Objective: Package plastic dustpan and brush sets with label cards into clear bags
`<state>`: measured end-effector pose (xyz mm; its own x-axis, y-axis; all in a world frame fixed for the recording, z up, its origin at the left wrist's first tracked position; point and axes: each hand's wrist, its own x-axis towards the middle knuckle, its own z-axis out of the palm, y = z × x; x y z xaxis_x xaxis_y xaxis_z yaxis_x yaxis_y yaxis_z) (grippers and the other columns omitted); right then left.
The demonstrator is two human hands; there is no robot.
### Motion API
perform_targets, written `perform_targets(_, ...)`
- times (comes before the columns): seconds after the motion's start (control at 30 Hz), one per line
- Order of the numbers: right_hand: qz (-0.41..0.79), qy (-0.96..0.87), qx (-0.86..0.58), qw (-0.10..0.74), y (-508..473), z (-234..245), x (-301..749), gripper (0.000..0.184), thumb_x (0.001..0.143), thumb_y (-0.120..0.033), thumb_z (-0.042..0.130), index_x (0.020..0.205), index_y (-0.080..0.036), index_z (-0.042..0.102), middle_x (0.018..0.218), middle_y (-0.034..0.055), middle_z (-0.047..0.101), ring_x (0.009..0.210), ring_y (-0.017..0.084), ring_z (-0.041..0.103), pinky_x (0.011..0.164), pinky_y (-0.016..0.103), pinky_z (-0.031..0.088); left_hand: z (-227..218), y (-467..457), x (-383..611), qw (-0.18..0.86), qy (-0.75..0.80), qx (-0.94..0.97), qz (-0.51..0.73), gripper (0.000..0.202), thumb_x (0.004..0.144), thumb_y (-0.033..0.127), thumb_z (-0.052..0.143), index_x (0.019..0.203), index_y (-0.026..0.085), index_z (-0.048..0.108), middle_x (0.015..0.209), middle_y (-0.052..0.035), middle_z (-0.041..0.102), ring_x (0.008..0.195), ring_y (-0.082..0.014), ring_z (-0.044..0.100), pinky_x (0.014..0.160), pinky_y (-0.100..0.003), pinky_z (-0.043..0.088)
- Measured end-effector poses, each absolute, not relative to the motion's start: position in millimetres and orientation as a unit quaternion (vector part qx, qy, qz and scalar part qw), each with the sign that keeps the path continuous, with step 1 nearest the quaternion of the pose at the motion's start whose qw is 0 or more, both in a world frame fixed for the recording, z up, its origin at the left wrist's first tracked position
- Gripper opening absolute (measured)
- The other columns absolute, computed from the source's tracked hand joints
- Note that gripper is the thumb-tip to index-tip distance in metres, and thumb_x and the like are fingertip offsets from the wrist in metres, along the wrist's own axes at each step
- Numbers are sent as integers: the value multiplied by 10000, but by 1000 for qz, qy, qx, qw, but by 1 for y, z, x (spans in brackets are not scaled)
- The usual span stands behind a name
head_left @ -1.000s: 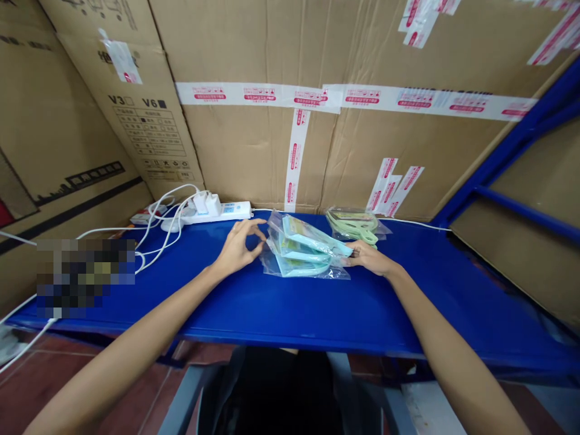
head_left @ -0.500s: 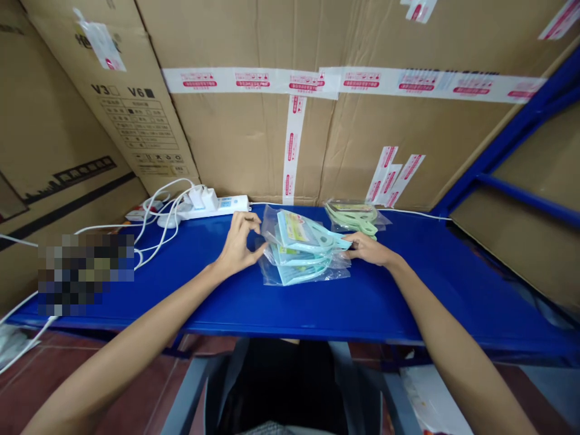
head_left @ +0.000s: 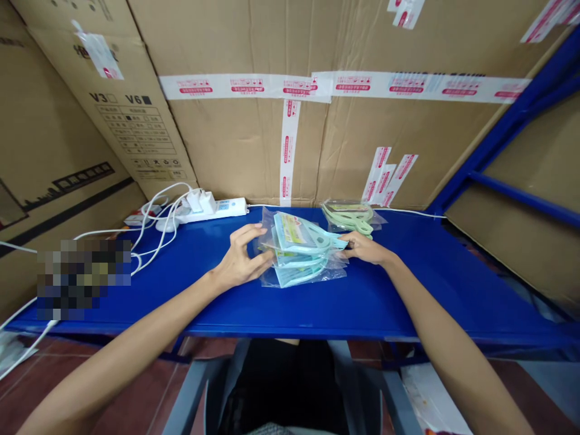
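Two hands are at work here. The right hand (head_left: 366, 248) is closed in a pinch on the handle ends of light-blue bagged pieces (head_left: 296, 232); I count three, fanned in a stack between the hands. The left hand (head_left: 242, 257) is half open, fingers curled and thumb apart, at the plastic's edge. Both arms reach forward over the blue table (head_left: 317, 311). Just beyond the right hand lies a green bagged bundle (head_left: 348, 219), its count unclear. Past the left hand sits one white power strip (head_left: 231, 207).
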<state>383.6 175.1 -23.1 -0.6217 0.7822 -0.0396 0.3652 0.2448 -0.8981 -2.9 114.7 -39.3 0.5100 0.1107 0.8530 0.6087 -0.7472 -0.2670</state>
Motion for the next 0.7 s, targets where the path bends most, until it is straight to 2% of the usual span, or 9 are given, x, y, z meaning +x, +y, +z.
perform_targets(0.13,486,-756,-382,214,175,-24,384,487,627,-588,942,754,-171,724,817,21,691,801,216,585,785,345,469,-35,116,-2,243,-238,-843,-416,390,850,223,830,1159,335,619,1571,-108,371,1433,-404,450,1087,-645,502)
perform_targets(0.33,487,-759,-376,211,178,-26,386,485,646,-580,937,791,-163,737,845,30,693,820,217,585,797,345,474,-36,118,1,195,-231,-862,-406,374,859,143,796,1158,321,658,1643,-120,328,1487,-409,400,1119,-676,472)
perform_targets(0.4,484,-759,-380,212,178,-26,386,489,640,-586,940,781,-164,736,833,27,691,809,214,582,790,343,472,-36,118,2,189,-231,-862,-410,352,863,134,789,1144,317,682,1625,-115,362,1480,-402,409,1120,-670,474)
perform_targets(0.57,482,-757,-387,210,177,-25,385,505,620,-595,949,794,-166,747,837,22,698,803,216,596,789,345,478,-36,118,0,236,-229,-838,-434,238,900,148,771,1096,269,710,1461,-107,519,1379,-334,506,1073,-560,541)
perform_targets(0.7,484,-757,-386,211,175,-22,383,500,619,-599,945,760,-170,730,817,18,691,798,218,594,783,343,477,-35,116,-1,222,-233,-840,-437,167,921,139,736,1025,265,703,1408,-103,609,1354,-315,554,1042,-534,560)
